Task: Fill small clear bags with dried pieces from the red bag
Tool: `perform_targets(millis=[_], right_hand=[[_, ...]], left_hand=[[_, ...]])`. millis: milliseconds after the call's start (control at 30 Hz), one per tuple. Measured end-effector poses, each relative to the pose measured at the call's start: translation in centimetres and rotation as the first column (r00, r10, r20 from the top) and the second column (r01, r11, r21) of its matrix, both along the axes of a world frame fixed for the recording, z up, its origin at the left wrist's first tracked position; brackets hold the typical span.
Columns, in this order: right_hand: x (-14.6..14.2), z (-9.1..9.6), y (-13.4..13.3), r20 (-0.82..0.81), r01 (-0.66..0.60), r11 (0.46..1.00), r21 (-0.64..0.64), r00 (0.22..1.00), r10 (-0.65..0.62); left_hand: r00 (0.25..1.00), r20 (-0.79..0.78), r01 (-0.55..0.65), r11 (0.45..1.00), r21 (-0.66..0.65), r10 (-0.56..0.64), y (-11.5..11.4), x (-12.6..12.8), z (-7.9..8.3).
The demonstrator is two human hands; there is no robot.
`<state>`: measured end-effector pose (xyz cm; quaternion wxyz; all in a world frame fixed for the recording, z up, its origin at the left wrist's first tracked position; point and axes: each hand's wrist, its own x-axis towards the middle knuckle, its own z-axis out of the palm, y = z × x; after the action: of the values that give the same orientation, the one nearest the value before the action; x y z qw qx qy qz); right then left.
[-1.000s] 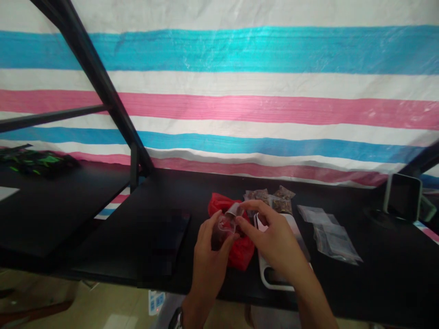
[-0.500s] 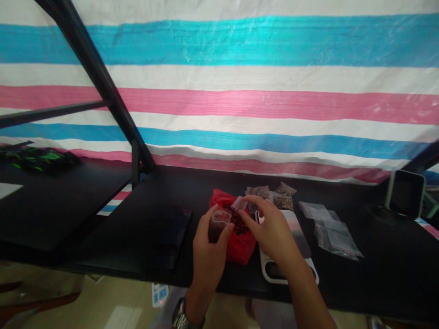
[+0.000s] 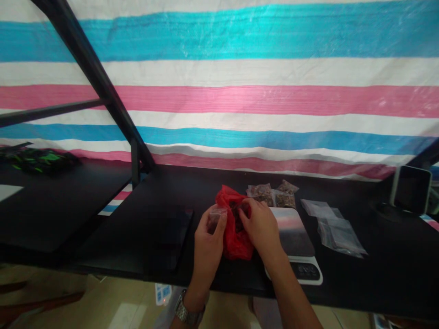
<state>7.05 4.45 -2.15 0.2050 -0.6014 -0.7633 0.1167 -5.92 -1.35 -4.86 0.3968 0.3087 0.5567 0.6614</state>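
Observation:
My left hand (image 3: 208, 244) is closed around a small clear plastic bag (image 3: 218, 213), held upright beside the red bag. Dark contents show faintly through its side. A red plastic bag (image 3: 239, 244) lies crumpled open between my hands, with dark dried bits (image 3: 237, 214) inside. My right hand (image 3: 262, 226) reaches into its mouth from the right, fingers bent and drawn together. Whatever those fingertips hold is hidden. Under my right wrist, partly covered, is a white kitchen scale (image 3: 293, 230) with a grey plate.
Several filled clear bags (image 3: 285, 199) lie behind the scale. To its right are flat clear zip bags (image 3: 343, 235). A dark-screened device (image 3: 410, 189) stands at the far right, and a dark flat panel (image 3: 168, 237) lies on the black table (image 3: 195, 183) at left.
My right hand has dropped into the red bag; the clear plastic piece it held is out of sight. The small bag's mouth in my left hand looks narrower.

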Motion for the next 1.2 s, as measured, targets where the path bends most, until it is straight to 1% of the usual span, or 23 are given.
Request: perform_targets(millis=[133, 267, 333, 467, 600, 667, 733, 800, 900, 967, 1033, 1133, 1200], right_hand=[[-0.2, 0.4, -0.4, -0.013, -0.032, 0.997, -0.073, 0.999, 0.031], [0.4, 0.8, -0.5, -0.104, -0.063, 0.989, -0.135, 0.993, 0.049], [1.0, 0.9, -0.4, -0.124, -0.065, 0.990, -0.125, 0.991, 0.049], [1.7, 0.6, -0.2, -0.032, -0.022, 1.000, -0.016, 0.999, 0.021], [1.7, 0.5, -0.4, 0.011, 0.006, 0.999, 0.037, 1.000, -0.007], [1.5, 0.5, -0.5, 0.031, 0.030, 0.999, 0.026, 0.999, -0.030], [1.2, 0.6, -0.6, 0.046, 0.042, 0.999, -0.018, 0.998, -0.041], [0.7, 0.8, -0.8, 0.038, 0.027, 0.997, -0.069, 0.999, -0.025], [0.2, 0.9, -1.0, -0.001, 0.005, 0.994, -0.110, 1.000, -0.005], [0.1, 1.0, -1.1, -0.049, 0.011, 0.991, -0.135, 0.999, -0.017], [0.2, 1.0, -1.1, -0.141, 0.004, 0.985, -0.170, 0.990, -0.028], [0.7, 1.1, -0.8, -0.302, -0.035, 0.974, -0.223, 0.953, -0.035], [0.9, 1.2, -0.6, -0.324, -0.020, 0.972, -0.234, 0.944, -0.058]], left_hand=[[0.994, 0.112, 0.001, 1.000, 0.013, -0.003, 0.3, 0.3, 0.0], [0.980, 0.199, -0.014, 0.999, 0.034, 0.007, 0.3, 0.3, 0.1], [0.973, 0.228, -0.028, 0.999, 0.019, 0.023, 0.4, 0.2, 0.1], [0.964, 0.261, -0.041, 0.999, -0.005, 0.041, 0.6, 0.2, -0.1], [0.962, 0.272, -0.020, 1.000, 0.000, 0.020, 0.8, 0.4, -0.2], [0.957, 0.291, -0.008, 1.000, 0.004, 0.007, 0.9, 0.5, 0.0], [0.952, 0.305, 0.006, 1.000, 0.016, -0.010, 0.9, 0.7, 0.1], [0.952, 0.305, 0.010, 0.999, 0.031, -0.019, 1.0, 0.8, 0.3], [0.949, 0.316, 0.000, 0.999, 0.034, -0.011, 1.1, 0.7, 0.3], [0.942, 0.335, -0.005, 1.000, 0.015, 0.000, 1.2, 0.5, 0.3], [0.937, 0.350, -0.007, 1.000, -0.002, 0.007, 1.1, 0.1, 0.3], [0.940, 0.341, -0.020, 1.000, 0.002, 0.018, 0.9, -0.5, 0.2], [0.946, 0.321, -0.039, 0.999, 0.014, 0.033, 0.8, -0.8, 0.1]])
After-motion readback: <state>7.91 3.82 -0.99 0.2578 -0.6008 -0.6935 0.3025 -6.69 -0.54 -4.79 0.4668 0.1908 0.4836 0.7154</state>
